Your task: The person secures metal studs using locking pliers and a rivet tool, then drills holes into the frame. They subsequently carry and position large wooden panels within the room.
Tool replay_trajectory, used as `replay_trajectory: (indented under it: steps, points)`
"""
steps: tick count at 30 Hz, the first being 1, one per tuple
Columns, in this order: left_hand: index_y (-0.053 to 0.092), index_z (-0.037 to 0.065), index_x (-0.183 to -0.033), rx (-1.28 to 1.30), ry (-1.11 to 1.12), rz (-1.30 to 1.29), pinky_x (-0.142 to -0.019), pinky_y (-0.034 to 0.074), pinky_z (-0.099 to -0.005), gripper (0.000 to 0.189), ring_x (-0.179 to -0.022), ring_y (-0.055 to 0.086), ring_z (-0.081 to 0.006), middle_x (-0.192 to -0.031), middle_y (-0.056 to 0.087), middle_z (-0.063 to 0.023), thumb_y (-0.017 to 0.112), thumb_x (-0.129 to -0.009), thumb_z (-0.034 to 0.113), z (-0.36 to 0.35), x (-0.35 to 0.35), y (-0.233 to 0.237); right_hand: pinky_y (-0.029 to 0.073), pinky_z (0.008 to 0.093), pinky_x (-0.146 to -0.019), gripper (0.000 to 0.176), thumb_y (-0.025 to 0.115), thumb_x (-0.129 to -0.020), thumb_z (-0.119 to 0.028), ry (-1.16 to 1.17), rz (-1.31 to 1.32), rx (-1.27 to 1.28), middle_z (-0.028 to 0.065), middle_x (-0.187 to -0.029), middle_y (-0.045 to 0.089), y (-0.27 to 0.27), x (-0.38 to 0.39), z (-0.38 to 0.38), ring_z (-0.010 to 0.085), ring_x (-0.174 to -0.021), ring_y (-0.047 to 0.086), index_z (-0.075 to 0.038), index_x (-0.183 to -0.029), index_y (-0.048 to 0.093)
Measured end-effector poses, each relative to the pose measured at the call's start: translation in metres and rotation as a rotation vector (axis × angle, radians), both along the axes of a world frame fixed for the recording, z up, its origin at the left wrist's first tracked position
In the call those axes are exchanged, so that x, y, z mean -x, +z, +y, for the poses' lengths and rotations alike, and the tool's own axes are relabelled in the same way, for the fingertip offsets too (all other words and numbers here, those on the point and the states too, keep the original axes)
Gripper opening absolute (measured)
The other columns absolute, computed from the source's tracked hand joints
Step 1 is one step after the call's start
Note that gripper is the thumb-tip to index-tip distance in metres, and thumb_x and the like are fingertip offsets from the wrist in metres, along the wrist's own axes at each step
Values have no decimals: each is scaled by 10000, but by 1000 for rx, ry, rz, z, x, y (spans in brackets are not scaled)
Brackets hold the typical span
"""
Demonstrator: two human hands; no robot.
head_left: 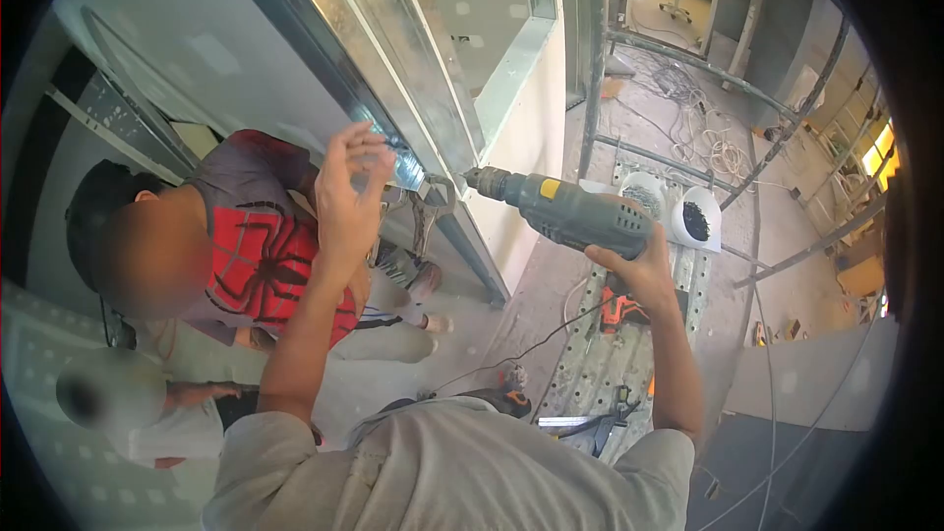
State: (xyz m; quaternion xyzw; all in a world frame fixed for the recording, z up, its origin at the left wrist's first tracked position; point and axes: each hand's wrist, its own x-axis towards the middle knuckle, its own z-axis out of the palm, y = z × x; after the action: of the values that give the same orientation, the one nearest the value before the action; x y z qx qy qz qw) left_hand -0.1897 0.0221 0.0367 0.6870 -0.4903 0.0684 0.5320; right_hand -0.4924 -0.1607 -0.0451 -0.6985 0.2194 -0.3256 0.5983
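My right hand [637,270] grips the rear of a dark green corded drill [580,211], whose chuck points left toward the metal frame [433,128]. My left hand [351,182] is raised beside the frame, its fingers bent with the fingertips close together; whether something small is between them is too unclear to tell. A bright bluish glint shows on the metal just right of those fingers. The drill's tip is close to the lower edge of the frame, and I cannot tell whether they touch.
A co-worker in a red spider-print shirt [265,265] stands at the left, another person [128,408] below. On the perforated platform [580,364] lie an orange tool [621,309] and two white containers, one with dark screws [696,221]. Scaffold tubes [688,59] and cables [723,152] are at the right.
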Motion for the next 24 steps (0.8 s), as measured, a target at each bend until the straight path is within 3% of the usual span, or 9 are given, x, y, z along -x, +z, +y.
replay_trajectory:
  steps: [8, 10, 24]
  points:
    - [596, -71, -1053, -246, 113, -105, -744, 538, -311, 267, -774, 653, -150, -853, 682, -120, 632, -1004, 188, -35, -23, 13, 503, 324, -965, 582, 826, -726, -44, 75, -27, 16, 107, -1126, 707, -5, -14, -11, 154, -1033, 656, 32, -1265, 619]
    - [565, -53, -928, -163, 90, -81, -635, 520, -359, 319, -680, 699, -256, -777, 678, -198, 645, -993, 249, -40, -29, 9, 499, 322, -969, 585, 826, -730, -46, 93, -54, -7, 103, -1125, 707, -6, -18, -17, 152, -1033, 654, 31, -1270, 615]
    - [583, -70, -896, -85, -12, 79, -632, 556, -303, 266, -689, 707, -174, -754, 667, -124, 634, -1002, 169, -44, -36, 2, 505, 319, -964, 593, 818, -734, -59, 155, -22, 21, 108, -1121, 706, -9, -32, -35, 146, -1028, 656, 34, -1277, 599]
